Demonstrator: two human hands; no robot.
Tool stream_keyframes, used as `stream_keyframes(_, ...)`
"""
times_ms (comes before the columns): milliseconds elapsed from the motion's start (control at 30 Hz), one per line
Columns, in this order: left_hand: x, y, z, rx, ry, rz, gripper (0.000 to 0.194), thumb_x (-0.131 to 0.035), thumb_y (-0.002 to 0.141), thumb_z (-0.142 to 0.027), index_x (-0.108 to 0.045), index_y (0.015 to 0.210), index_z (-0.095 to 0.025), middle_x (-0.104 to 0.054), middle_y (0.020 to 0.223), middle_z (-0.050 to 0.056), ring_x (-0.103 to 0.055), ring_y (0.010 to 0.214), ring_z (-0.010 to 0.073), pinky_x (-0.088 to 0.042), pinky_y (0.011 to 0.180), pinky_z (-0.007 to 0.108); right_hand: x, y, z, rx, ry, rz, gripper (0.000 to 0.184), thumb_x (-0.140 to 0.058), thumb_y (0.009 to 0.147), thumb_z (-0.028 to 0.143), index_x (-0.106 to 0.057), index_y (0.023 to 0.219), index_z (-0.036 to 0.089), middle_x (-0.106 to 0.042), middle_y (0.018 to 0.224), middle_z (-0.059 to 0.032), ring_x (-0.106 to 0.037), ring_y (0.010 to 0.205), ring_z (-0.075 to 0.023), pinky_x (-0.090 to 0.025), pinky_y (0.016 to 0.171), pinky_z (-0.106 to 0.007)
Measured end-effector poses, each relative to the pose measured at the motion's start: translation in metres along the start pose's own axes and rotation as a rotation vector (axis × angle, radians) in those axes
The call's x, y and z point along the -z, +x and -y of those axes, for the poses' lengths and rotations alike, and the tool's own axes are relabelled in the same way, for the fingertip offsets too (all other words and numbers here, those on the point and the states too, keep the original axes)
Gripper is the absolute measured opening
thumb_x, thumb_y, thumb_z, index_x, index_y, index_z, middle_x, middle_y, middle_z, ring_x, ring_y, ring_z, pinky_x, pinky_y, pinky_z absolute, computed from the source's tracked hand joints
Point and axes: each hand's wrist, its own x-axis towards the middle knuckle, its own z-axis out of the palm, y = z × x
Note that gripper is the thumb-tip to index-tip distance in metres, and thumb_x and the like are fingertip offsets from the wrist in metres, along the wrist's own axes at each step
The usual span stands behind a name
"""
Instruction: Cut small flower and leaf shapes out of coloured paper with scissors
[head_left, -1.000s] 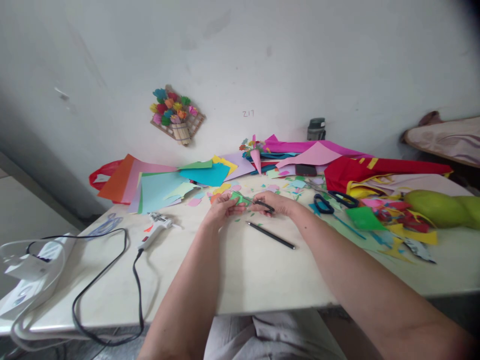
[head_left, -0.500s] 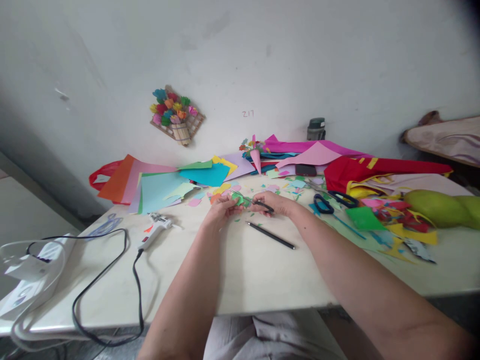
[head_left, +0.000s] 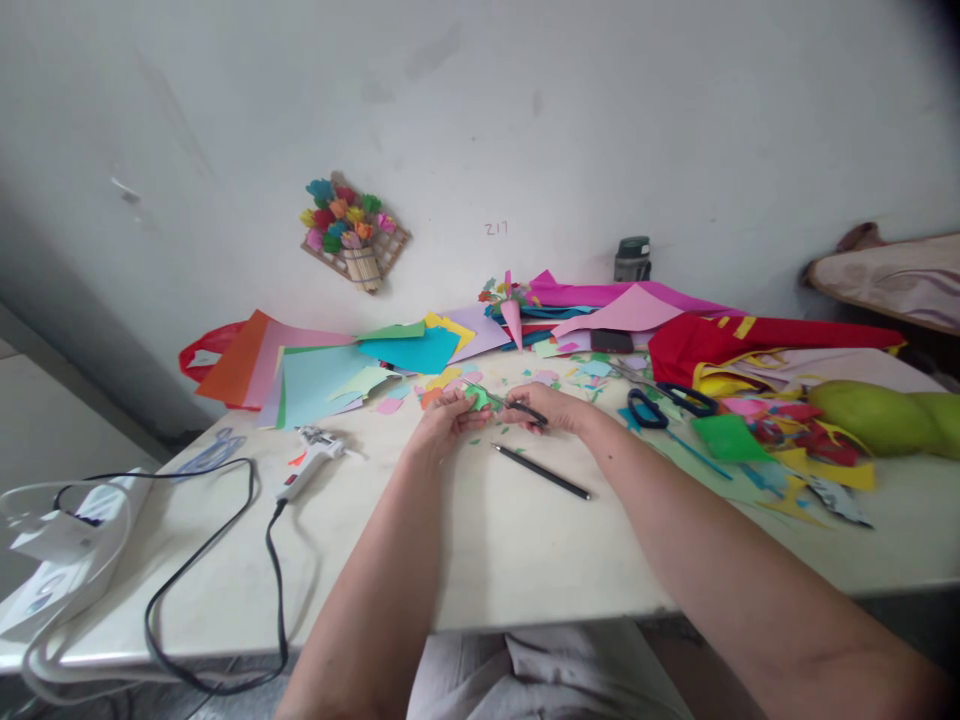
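My left hand (head_left: 448,418) pinches a small piece of green paper (head_left: 475,399) above the middle of the table. Black-handled scissors (head_left: 531,411) are in my right hand (head_left: 553,405), their blades pointing left and lying against the green paper. Whether the blades are apart is too small to tell. Small coloured paper scraps (head_left: 525,375) lie scattered just behind both hands. A black pen (head_left: 541,471) rests on the table in front of the scissors.
A glue gun (head_left: 311,465) with its looping cord and a power strip (head_left: 71,560) lie left. Coloured paper sheets (head_left: 315,375) spread behind. To the right are larger scissors (head_left: 667,400), paper offcuts and red cloth (head_left: 750,345). A paper flower cone (head_left: 511,320) stands near the wall.
The scissors and the green paper have shifted very slightly between my hands. Both arms stay in nearly the same place, and the table items have not moved.
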Motion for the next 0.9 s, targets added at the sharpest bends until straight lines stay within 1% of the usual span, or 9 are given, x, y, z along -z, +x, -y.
stream_keyframes(67, 0.000, 0.000, 0.000, -0.005, -0.012, -0.006, 0.015, -0.073, 0.072, -0.013, -0.059, 0.068, -0.012, -0.066, 0.063, 0.004, -0.070, 0.063, 0.0185, -0.056, 0.060, 0.026, 0.000, -0.001, 0.002, -0.001, 0.007, -0.005, 0.018, -0.064, 0.074, 0.025, -0.051, 0.065, 0.017, -0.044, 0.046, 0.0062, -0.040, 0.038, -0.0071, -0.029, 0.038, -0.020)
stream_keyframes(167, 0.001, 0.001, 0.001, -0.013, -0.005, -0.011, 0.016, -0.073, 0.072, -0.012, -0.058, 0.066, -0.012, -0.062, 0.058, 0.002, -0.069, 0.061, 0.0172, -0.055, 0.058, 0.024, 0.000, -0.001, 0.001, 0.020, 0.025, -0.008, 0.016, -0.062, 0.074, 0.024, -0.051, 0.065, 0.017, -0.043, 0.046, 0.0064, -0.040, 0.038, -0.0071, -0.029, 0.038, -0.020)
stream_keyframes(333, 0.003, 0.001, 0.001, -0.013, 0.019, -0.010, 0.013, -0.072, 0.073, -0.012, -0.060, 0.067, -0.011, -0.066, 0.062, 0.004, -0.068, 0.060, 0.0156, -0.056, 0.059, 0.023, 0.001, 0.003, -0.005, 0.003, 0.027, 0.001, 0.014, -0.063, 0.073, 0.024, -0.052, 0.068, 0.017, -0.044, 0.047, 0.0063, -0.041, 0.039, -0.0071, -0.030, 0.038, -0.020)
stream_keyframes(433, 0.002, 0.001, 0.001, -0.014, 0.022, -0.011, 0.013, -0.072, 0.073, -0.012, -0.060, 0.070, -0.012, -0.066, 0.063, 0.003, -0.068, 0.059, 0.0156, -0.056, 0.058, 0.023, 0.002, 0.005, -0.009, 0.013, 0.011, -0.004, 0.015, -0.062, 0.074, 0.025, -0.052, 0.068, 0.017, -0.044, 0.046, 0.0062, -0.040, 0.038, -0.0071, -0.030, 0.038, -0.020)
stream_keyframes(533, 0.001, 0.000, 0.000, -0.009, 0.015, -0.016, 0.014, -0.072, 0.072, -0.012, -0.059, 0.071, -0.013, -0.066, 0.061, 0.003, -0.068, 0.058, 0.0161, -0.056, 0.057, 0.024, 0.002, 0.007, -0.012, 0.025, 0.013, 0.007, 0.013, -0.059, 0.075, 0.025, -0.052, 0.068, 0.017, -0.045, 0.047, 0.0057, -0.040, 0.038, -0.0074, -0.030, 0.037, -0.020)
stream_keyframes(733, 0.000, -0.001, -0.001, 0.012, 0.035, -0.021, 0.014, -0.072, 0.072, -0.015, -0.059, 0.071, -0.013, -0.067, 0.063, 0.005, -0.070, 0.063, 0.0192, -0.055, 0.056, 0.025, 0.002, 0.009, -0.014, 0.005, 0.048, 0.005, 0.012, -0.059, 0.073, 0.026, -0.052, 0.068, 0.017, -0.045, 0.047, 0.0056, -0.042, 0.039, -0.0078, -0.031, 0.037, -0.020)
stream_keyframes(900, 0.002, 0.000, 0.000, -0.010, 0.017, -0.016, 0.017, -0.075, 0.068, -0.017, -0.058, 0.067, -0.013, -0.064, 0.059, 0.003, -0.070, 0.063, 0.0196, -0.055, 0.057, 0.026, 0.002, 0.008, -0.013, 0.012, 0.035, 0.009, 0.015, -0.063, 0.071, 0.027, -0.052, 0.069, 0.017, -0.045, 0.046, 0.0061, -0.041, 0.039, -0.0070, -0.031, 0.037, -0.019)
